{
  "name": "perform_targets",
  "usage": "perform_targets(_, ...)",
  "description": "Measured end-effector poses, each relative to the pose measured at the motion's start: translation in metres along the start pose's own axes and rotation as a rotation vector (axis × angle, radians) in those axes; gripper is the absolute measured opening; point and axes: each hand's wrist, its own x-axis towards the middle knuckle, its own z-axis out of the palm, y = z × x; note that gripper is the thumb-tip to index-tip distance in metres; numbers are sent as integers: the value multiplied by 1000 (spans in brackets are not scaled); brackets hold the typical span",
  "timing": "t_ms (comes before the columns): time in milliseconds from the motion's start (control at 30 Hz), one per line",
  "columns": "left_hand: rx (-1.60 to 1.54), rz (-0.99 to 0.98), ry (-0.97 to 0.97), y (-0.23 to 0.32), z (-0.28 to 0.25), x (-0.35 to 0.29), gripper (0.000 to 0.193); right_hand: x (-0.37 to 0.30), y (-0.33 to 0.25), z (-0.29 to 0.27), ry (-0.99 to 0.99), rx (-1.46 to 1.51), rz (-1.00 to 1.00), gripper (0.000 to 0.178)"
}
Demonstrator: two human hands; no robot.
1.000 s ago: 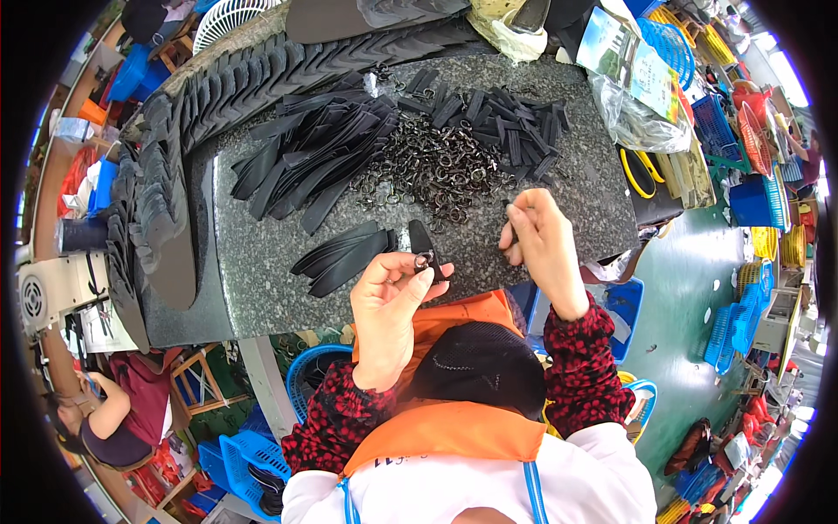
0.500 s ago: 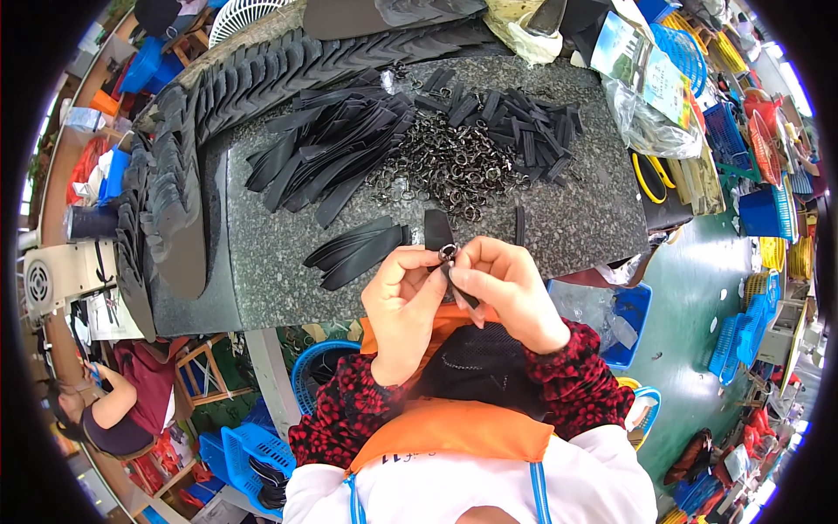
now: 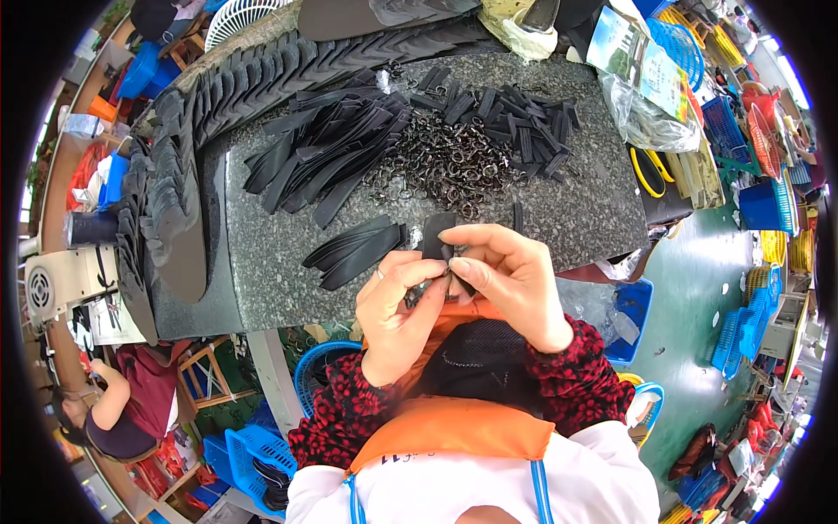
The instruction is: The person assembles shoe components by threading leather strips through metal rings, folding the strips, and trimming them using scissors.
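Between my two hands, at the near edge of a speckled stone table (image 3: 288, 279), is a black strap piece (image 3: 438, 229). My left hand (image 3: 397, 306) pinches it from the left with thumb and forefinger. My right hand (image 3: 511, 284) grips it from the right, its thumb over the middle. The metal ring at the strap is hidden by my fingers now. Left of my hands lies a small fan of black strips (image 3: 356, 251). Beyond it are a bigger heap of black strips (image 3: 327, 148), a pile of metal rings and clasps (image 3: 449, 166) and short black strips (image 3: 532, 127).
Overlapping dark curved pieces (image 3: 253, 79) line the table's far and left edges. Yellow-handled pliers (image 3: 650, 172) lie at the right, below a plastic bag (image 3: 650, 122). A blue bin (image 3: 630, 323) and blue basket (image 3: 316, 371) stand under the table. Another person (image 3: 122, 402) sits at far left.
My right fingers have shifted up and over the strap, covering the metal ring that showed before. My left hand has moved slightly left and keeps its pinch.
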Motion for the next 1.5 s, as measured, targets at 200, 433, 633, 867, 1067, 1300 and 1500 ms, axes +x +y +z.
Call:
perform_targets(200,-232,-208,-108,9,-5,2,20,1,-10,-13,-79,-245,18,9)
perform_targets(433,-806,-593,-6,15,-2,2,11,-6,8,-15,16,-836,-1148,28)
perform_targets(633,-699,-463,4,19,-2,2,15,-5,21,-14,-32,-970,-1258,30)
perform_targets(867,-646,-398,13,15,-2,0,17,-10,21,-13,-4,-970,-1274,28)
perform_targets(1067,-576,-292,-9,12,-2,-1,17,-9,19,-15,-53,-980,-1236,29)
perform_targets(1300,-532,-304,-23,17,0,-4,16,-5,17,-17,-79,-925,-1249,28)
perform_targets(1500,-520,-270,-87,19,-3,-6,23,-11,10,-9,91,-653,-826,24)
